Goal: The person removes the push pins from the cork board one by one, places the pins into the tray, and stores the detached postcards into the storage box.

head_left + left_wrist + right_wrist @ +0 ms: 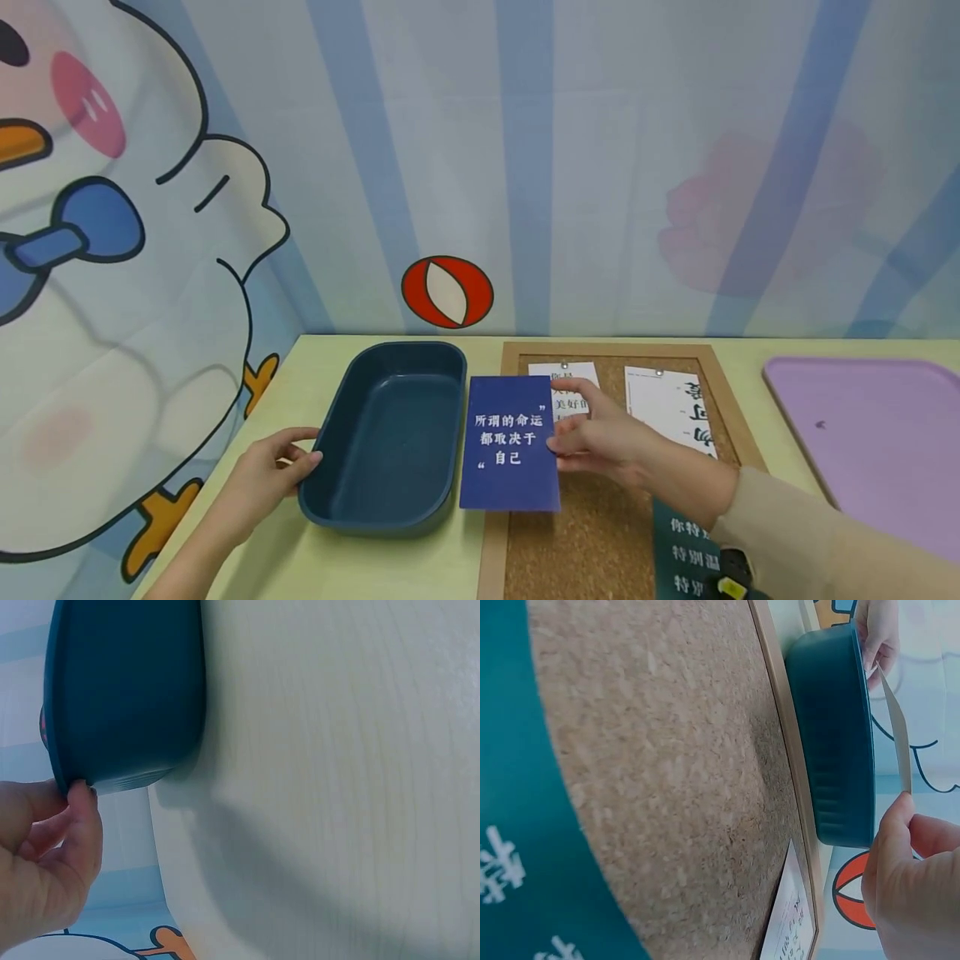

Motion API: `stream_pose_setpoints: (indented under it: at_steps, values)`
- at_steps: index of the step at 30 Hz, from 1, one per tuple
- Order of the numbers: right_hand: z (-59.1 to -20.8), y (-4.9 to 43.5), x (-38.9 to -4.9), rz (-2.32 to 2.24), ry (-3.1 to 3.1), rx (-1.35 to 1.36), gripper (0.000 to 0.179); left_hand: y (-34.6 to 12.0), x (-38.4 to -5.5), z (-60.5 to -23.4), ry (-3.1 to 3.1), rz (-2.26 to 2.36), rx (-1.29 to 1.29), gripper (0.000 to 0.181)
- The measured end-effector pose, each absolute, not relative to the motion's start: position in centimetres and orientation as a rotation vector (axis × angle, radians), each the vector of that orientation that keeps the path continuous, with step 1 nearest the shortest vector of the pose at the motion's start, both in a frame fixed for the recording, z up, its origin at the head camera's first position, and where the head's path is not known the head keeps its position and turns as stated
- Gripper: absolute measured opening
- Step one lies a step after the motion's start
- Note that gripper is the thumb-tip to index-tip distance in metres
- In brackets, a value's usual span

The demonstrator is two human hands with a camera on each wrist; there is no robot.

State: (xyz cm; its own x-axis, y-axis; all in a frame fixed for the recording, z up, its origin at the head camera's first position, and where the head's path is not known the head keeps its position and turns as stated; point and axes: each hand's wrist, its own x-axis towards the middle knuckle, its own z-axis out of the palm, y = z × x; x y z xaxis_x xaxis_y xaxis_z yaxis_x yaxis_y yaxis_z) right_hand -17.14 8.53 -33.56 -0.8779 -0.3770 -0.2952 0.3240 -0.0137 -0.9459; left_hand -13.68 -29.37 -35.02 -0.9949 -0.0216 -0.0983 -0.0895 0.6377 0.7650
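A blue card with white lettering is pinched at its right edge by my right hand, held up between the basin and the corkboard. In the right wrist view the card shows nearly edge-on. My left hand pinches the left rim of a dark teal basin, thumb at the edge; the left wrist view shows the same grip on the basin. The basin's visible inside holds nothing. Under the right arm lies a wood-framed corkboard.
White lettered cards are pinned along the corkboard's top, and a dark green card lies lower right, partly behind the sleeve. A purple tray lies at the right. Behind the pale table stands a printed backdrop.
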Motion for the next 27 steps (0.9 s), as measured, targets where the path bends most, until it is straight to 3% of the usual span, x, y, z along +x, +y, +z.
stream_pose_setpoints:
  at_steps: [27]
  values:
    - [-33.5, 5.8, -18.8, -1.952, 1.772, -0.077, 0.073, -29.3, -13.7, -35.1, 2.774, 1.293, -0.081, 0.039]
